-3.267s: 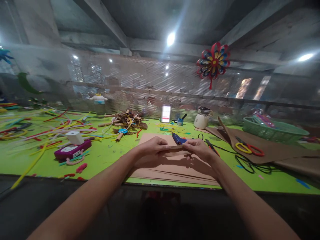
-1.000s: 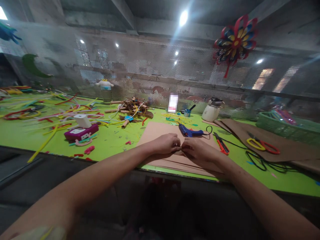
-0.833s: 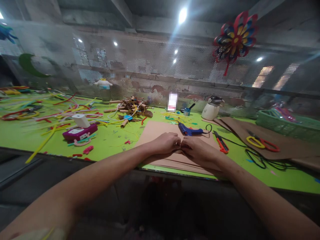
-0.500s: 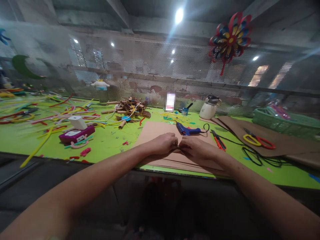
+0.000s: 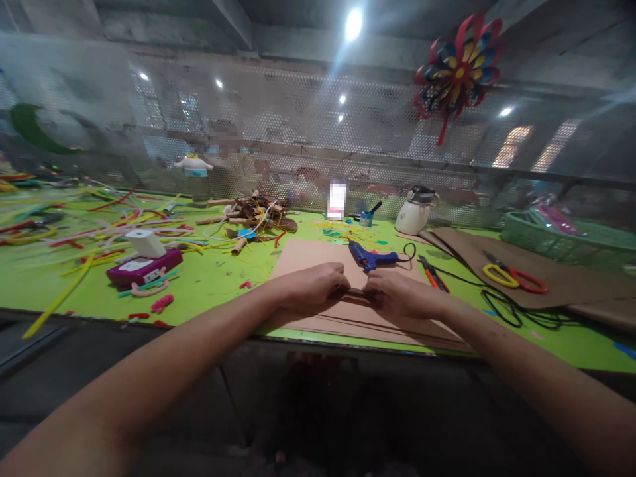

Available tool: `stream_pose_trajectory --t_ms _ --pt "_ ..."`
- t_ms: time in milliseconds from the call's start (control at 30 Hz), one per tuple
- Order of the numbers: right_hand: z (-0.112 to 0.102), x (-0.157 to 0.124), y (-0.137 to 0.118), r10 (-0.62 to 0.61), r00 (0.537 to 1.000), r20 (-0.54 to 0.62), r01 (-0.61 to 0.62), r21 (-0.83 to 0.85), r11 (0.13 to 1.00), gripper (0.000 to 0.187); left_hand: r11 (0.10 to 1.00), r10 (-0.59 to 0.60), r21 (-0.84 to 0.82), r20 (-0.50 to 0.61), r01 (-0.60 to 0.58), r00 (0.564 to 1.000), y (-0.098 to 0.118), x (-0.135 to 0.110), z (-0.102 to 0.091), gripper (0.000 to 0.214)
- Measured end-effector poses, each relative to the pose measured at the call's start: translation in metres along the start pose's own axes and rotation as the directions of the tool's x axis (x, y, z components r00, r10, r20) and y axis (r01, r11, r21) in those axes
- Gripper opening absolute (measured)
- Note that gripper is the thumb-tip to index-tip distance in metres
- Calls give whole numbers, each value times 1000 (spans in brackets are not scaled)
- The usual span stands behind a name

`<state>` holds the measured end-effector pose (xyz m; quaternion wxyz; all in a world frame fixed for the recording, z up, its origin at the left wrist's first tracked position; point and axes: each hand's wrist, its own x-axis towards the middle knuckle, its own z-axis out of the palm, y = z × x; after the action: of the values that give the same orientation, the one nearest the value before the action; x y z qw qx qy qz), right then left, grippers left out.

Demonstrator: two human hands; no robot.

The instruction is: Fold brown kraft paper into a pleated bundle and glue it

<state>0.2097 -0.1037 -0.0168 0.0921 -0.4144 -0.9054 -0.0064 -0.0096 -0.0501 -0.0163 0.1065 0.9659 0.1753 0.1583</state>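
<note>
Green table (image 5: 209,291), half-hidden brown strip (image 5: 356,293)

The lime-green desk (image 5: 203,281) bears stacked cardboard sheets (image 5: 303,255) at its front edge; leftward lie a purple power strip (image 5: 145,267), scattered pipe cleaners (image 5: 59,296) and brown tubes (image 5: 239,246), rightward a looped black cable (image 5: 546,323) and brown paper (image 5: 571,283).

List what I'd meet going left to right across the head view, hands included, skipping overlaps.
Green crescent → purple power strip → pile of brown sticks → left hand → brown strip → right hand → red-and-yellow-handled scissors.
</note>
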Motion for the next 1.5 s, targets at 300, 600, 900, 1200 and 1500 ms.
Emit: stream_pose_trajectory --t_ms 300,600,900,1200,1500 --pt "-6 -1 -8 -4 999 48 7 -59 998 13 992 92 82 68 -97 994 -3 2 -3 17" --pt "-6 9 -14 50 994 93 -38 -126 991 16 988 31 148 23 -34 999 -3 11 6 20" --pt "16 2 -10 86 992 -88 -89 -40 995 10 987 69 147 -28 -64 997 -4 8 14 15" --pt "10 -8 -9 -9 997 -82 4 -64 998 15 983 125 129 66 -132 990 -2 -1 -4 14" --pt "11 -17 -19 -44 990 -132 19 -182 983 17 989 136 50 2 -136 991 -2 -12 -2 24"
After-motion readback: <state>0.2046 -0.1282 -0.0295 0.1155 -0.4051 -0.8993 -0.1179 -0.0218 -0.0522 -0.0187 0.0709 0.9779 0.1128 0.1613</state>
